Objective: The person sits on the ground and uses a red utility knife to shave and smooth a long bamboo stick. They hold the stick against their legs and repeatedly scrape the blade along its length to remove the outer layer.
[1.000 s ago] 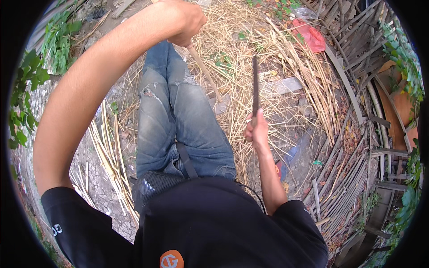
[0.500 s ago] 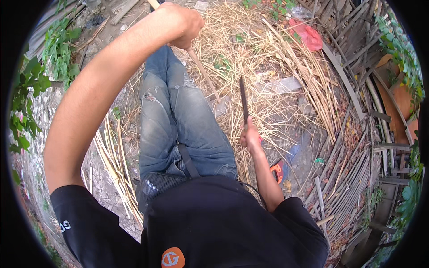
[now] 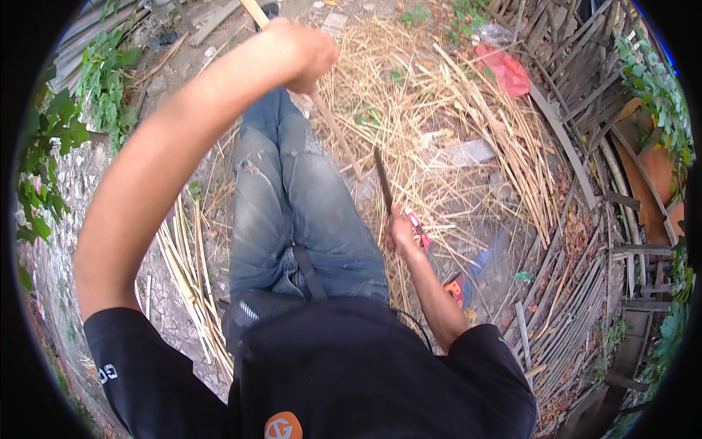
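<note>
My left hand [image 3: 311, 60], at the end of my outstretched arm, is closed round a long pale bamboo strip [image 3: 333, 126]. One end of it rises past the wrist at the top; the other slopes down toward my right hand. My right hand [image 3: 399, 234] grips a knife by its handle, with the narrow dark blade [image 3: 383, 179] pointing away from me. The blade's tip is near the strip's lower end, but whether they touch I cannot tell. Beside my right hand is a small red tool [image 3: 418, 229], partly hidden by the hand.
Straw-like shavings [image 3: 431, 95] cover the ground ahead. A handsaw with an orange handle [image 3: 455, 290] lies right of my legs. Split bamboo strips [image 3: 194, 271] lie on the left, more sticks [image 3: 570, 293] on the right. A red plastic bag [image 3: 504, 69] is farther off, near a wooden fence.
My right hand has drawn the knife a little nearer and to the left, uncovering more of the red tool. My left hand keeps its hold on the strip.
</note>
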Demonstrator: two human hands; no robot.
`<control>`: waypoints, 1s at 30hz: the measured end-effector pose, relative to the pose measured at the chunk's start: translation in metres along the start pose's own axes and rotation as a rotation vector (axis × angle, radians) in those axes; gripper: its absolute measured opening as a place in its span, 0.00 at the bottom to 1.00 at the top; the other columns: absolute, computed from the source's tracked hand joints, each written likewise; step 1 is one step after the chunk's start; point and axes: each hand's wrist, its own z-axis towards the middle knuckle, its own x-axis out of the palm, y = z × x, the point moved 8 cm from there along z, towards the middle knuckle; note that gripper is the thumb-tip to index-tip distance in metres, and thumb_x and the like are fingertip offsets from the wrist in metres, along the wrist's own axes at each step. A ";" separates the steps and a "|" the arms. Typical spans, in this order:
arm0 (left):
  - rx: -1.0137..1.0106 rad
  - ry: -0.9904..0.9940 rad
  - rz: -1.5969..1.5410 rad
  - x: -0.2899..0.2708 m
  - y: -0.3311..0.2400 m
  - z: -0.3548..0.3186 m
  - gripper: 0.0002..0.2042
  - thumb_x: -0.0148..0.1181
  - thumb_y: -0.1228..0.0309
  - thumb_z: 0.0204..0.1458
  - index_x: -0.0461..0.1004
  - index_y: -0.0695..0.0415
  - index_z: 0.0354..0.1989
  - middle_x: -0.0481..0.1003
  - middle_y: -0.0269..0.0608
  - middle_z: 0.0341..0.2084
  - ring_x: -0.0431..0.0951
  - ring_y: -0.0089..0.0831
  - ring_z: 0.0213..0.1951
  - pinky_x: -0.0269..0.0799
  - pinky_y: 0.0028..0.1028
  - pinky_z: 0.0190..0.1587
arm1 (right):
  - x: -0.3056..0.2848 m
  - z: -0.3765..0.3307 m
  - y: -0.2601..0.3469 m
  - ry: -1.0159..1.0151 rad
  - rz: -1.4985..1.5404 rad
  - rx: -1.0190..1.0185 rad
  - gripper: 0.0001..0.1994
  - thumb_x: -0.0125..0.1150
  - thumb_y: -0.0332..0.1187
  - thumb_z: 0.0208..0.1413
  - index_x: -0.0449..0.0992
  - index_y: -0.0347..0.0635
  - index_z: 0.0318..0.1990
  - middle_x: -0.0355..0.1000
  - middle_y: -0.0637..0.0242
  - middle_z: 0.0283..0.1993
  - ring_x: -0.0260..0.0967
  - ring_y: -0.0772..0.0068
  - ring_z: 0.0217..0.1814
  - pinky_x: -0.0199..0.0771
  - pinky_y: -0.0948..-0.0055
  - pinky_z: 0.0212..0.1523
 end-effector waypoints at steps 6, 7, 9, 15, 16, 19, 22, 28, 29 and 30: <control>-0.051 0.003 0.019 0.021 0.017 -0.005 0.21 0.72 0.56 0.54 0.82 0.59 0.48 0.84 0.44 0.44 0.85 0.47 0.50 0.84 0.44 0.50 | 0.004 -0.111 0.170 0.093 0.388 -0.870 0.31 0.32 0.62 0.76 0.68 0.42 0.38 0.52 0.77 0.15 0.48 0.82 0.12 0.55 0.75 0.15; -0.048 0.011 0.013 0.023 0.015 -0.004 0.21 0.72 0.56 0.54 0.82 0.59 0.48 0.84 0.44 0.44 0.85 0.47 0.50 0.84 0.45 0.50 | 0.004 -0.121 0.168 0.045 0.465 -0.996 0.31 0.33 0.63 0.75 0.68 0.42 0.38 0.52 0.77 0.15 0.49 0.81 0.12 0.56 0.75 0.17; -0.035 0.001 0.014 0.015 0.012 0.000 0.21 0.72 0.55 0.54 0.82 0.59 0.48 0.84 0.44 0.45 0.85 0.48 0.50 0.84 0.45 0.49 | 0.013 -0.089 0.100 0.089 0.539 -1.113 0.30 0.37 0.63 0.74 0.68 0.43 0.38 0.53 0.76 0.16 0.49 0.79 0.13 0.57 0.75 0.18; 0.013 0.038 -0.004 0.018 0.007 0.011 0.23 0.72 0.54 0.54 0.80 0.60 0.50 0.84 0.46 0.46 0.86 0.47 0.49 0.83 0.45 0.49 | -0.009 0.007 -0.017 -0.011 -0.065 0.095 0.30 0.41 0.65 0.72 0.69 0.44 0.38 0.51 0.77 0.14 0.51 0.76 0.10 0.47 0.70 0.11; -0.027 0.122 -0.005 0.044 0.018 -0.002 0.24 0.71 0.54 0.55 0.80 0.61 0.51 0.83 0.46 0.46 0.86 0.47 0.49 0.83 0.44 0.50 | 0.025 -0.035 0.039 0.123 0.114 0.018 0.29 0.41 0.63 0.73 0.69 0.44 0.37 0.50 0.77 0.13 0.48 0.77 0.08 0.49 0.70 0.11; -0.047 0.024 0.027 0.044 0.028 0.002 0.22 0.71 0.55 0.55 0.80 0.61 0.49 0.84 0.45 0.43 0.86 0.46 0.47 0.84 0.44 0.46 | 0.010 -0.088 0.147 0.161 0.173 -0.502 0.30 0.30 0.59 0.77 0.67 0.43 0.36 0.48 0.78 0.15 0.47 0.82 0.12 0.53 0.72 0.12; -0.057 -0.039 -0.008 0.045 0.026 0.000 0.20 0.71 0.56 0.55 0.81 0.59 0.47 0.84 0.44 0.41 0.86 0.47 0.46 0.85 0.45 0.45 | -0.001 -0.123 0.180 0.096 0.477 -0.965 0.29 0.34 0.61 0.76 0.68 0.45 0.36 0.52 0.78 0.15 0.51 0.83 0.13 0.51 0.76 0.15; 0.003 -0.048 -0.012 0.016 0.004 0.002 0.19 0.72 0.56 0.54 0.82 0.58 0.46 0.84 0.42 0.40 0.86 0.48 0.47 0.85 0.45 0.46 | -0.002 0.009 -0.042 0.136 -0.117 0.240 0.28 0.42 0.61 0.74 0.67 0.45 0.34 0.55 0.74 0.15 0.53 0.75 0.12 0.56 0.69 0.14; 0.000 -0.054 0.005 0.013 0.006 0.009 0.20 0.72 0.56 0.54 0.82 0.58 0.47 0.84 0.42 0.41 0.86 0.48 0.47 0.85 0.45 0.46 | -0.012 0.009 -0.020 0.046 -0.158 0.191 0.27 0.42 0.59 0.75 0.67 0.44 0.34 0.54 0.76 0.15 0.52 0.75 0.11 0.56 0.68 0.13; -0.025 -0.049 0.016 0.013 0.010 0.015 0.20 0.72 0.56 0.55 0.82 0.58 0.47 0.84 0.42 0.42 0.86 0.48 0.47 0.85 0.45 0.47 | -0.007 0.007 0.022 0.013 -0.071 0.087 0.28 0.40 0.59 0.75 0.68 0.44 0.35 0.53 0.76 0.15 0.50 0.76 0.11 0.56 0.69 0.12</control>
